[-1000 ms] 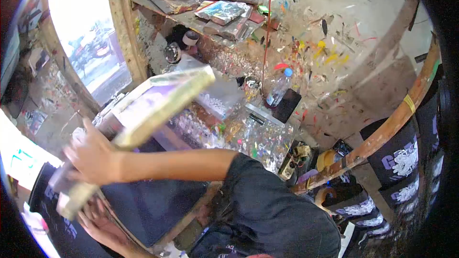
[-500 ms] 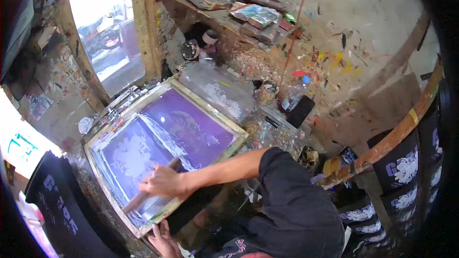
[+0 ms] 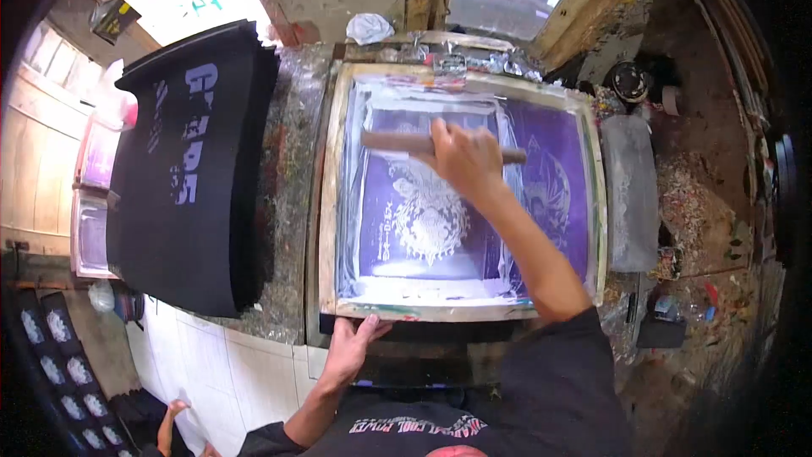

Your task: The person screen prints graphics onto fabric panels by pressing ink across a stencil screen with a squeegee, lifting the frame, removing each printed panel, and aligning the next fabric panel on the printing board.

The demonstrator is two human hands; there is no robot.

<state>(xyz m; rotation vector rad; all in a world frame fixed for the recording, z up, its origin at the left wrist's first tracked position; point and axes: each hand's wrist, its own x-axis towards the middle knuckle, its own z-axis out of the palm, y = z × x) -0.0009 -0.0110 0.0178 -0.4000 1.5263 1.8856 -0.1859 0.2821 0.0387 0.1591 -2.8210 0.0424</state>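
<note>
My right hand (image 3: 463, 156) is wrapped round the wooden handle of a squeegee (image 3: 393, 142), which lies across the far part of a printing screen. The screen has purple mesh (image 3: 529, 131) with a pale crest-like design and lettering, and smears of white ink along its borders. It is set in a wooden frame (image 3: 602, 228) on the table. At the near edge of that frame, my left hand (image 3: 349, 349) grips the wood with its thumb up against it; some of its fingers are hidden. The squeegee's blade is hidden beneath the handle.
A stack of black printed fabric (image 3: 199, 237) lies left of the screen. To the right is a grey board (image 3: 632, 195), with a bottle (image 3: 668, 309) nearer. Crumpled white paper (image 3: 370, 28) sits behind. Another person's hand (image 3: 175, 409) shows at the lower left.
My view has turned to the left. My right hand has pushed the squeegee from the near part of the screen to its far part. My left hand stays at the near frame edge.
</note>
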